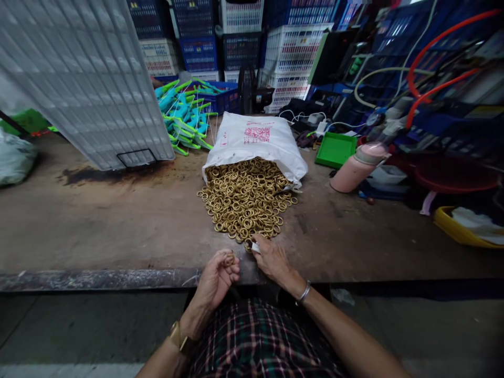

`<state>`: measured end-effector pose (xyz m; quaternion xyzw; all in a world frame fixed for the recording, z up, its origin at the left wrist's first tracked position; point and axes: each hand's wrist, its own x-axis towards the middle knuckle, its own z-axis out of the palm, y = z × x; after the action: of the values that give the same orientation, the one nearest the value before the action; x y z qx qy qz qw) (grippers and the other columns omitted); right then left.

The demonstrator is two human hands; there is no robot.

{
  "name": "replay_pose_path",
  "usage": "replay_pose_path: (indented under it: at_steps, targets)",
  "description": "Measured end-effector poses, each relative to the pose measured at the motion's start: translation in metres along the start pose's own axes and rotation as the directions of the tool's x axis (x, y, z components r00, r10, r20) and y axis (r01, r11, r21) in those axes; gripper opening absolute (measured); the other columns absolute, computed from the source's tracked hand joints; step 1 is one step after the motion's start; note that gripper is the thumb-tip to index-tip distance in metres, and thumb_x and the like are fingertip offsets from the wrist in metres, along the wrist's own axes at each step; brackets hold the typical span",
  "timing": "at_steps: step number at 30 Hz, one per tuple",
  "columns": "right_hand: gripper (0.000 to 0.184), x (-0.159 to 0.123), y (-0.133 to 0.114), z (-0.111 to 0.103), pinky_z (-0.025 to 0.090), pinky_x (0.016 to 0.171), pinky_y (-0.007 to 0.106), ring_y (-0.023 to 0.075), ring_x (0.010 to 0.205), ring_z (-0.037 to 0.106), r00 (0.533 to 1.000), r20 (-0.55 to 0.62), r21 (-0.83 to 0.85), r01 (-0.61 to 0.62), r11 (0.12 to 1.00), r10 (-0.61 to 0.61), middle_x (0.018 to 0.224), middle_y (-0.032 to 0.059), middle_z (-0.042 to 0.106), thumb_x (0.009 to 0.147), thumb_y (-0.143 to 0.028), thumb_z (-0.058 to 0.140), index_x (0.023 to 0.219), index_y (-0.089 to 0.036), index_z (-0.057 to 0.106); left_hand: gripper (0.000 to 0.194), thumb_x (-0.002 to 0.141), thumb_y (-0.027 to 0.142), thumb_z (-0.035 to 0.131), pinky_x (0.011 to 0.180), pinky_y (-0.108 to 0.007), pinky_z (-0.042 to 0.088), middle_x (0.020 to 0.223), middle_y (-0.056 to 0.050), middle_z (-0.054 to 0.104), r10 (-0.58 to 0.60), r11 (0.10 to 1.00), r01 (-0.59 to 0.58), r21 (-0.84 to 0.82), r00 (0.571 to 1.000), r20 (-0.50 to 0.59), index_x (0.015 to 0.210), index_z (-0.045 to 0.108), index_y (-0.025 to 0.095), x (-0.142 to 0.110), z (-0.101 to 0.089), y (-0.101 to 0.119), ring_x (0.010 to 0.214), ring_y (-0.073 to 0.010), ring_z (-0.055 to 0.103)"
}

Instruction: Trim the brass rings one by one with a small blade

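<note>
A heap of gold-coloured rings (pixel 248 202) spills toward me from the mouth of a white sack (pixel 236 131) printed with a red code. My left hand (pixel 220 273), palm partly up at the table's front edge, has its fingers curled round a gold ring (pixel 230 259). At the near tip of the heap is my right hand (pixel 273 260). A small white piece (pixel 255 247), whose kind I cannot make out, sits between its thumb and fingers, right beside a loose ring (pixel 248 245).
A ribbed translucent panel (pixel 98 79) stands at the left, near green and blue plastic pieces (pixel 187 118). To the right are a green tray (pixel 336 149), a pink bottle (pixel 358 168) and a yellow basin (pixel 457 231). Stacked crates (pixel 199 52) line the back.
</note>
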<state>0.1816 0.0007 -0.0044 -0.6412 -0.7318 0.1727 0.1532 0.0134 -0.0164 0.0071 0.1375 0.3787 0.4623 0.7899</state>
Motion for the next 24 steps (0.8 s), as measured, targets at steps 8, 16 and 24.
replay_pose_path:
  at_steps: [8, 16, 24]
  targets:
    - [0.037, 0.000, 0.003, 0.009, 0.034, 0.074, 0.025, 0.0171, 0.094, 0.056, 0.998, 0.034, -0.014, -0.060, 0.998, 0.060, 0.106, 0.0047, 0.062, 0.077, -0.010, 0.043, 0.111, -0.023, 0.051, 0.023, 0.072, 0.025, 0.064, 0.049, -0.021, 0.044, 0.066, -0.003, 0.059, -0.151, 0.981, 0.144, -0.129, 0.988, -0.041, 0.059, 0.050, 0.013, 0.015, -0.003, -0.005, 0.058, -0.0109, 0.057]
    - [0.027, 0.000, 0.003, 0.005, 0.033, 0.070, 0.024, 0.0153, 0.085, 0.055, 0.999, 0.021, -0.005, -0.025, 1.000, 0.025, 0.097, 0.0047, 0.062, 0.078, -0.011, 0.042, 0.101, -0.020, 0.053, 0.029, 0.066, 0.035, 0.070, 0.043, -0.017, 0.037, 0.062, 0.003, 0.052, -0.050, 0.986, 0.046, 0.162, 0.999, 0.018, 0.070, 0.050, 0.015, 0.014, 0.010, -0.002, 0.052, -0.0071, 0.050]
    - [0.038, -0.003, 0.012, 0.023, 0.037, 0.078, 0.026, 0.0184, 0.096, 0.056, 0.999, -0.031, -0.011, -0.026, 1.000, 0.025, 0.109, 0.0051, 0.062, 0.075, -0.009, 0.045, 0.107, -0.025, 0.055, 0.046, 0.052, 0.053, 0.074, 0.042, -0.017, 0.031, 0.056, 0.005, 0.046, -0.024, 0.954, 0.042, 0.297, 0.998, -0.065, 0.064, 0.049, 0.017, 0.023, 0.004, -0.013, 0.047, -0.0056, 0.041]
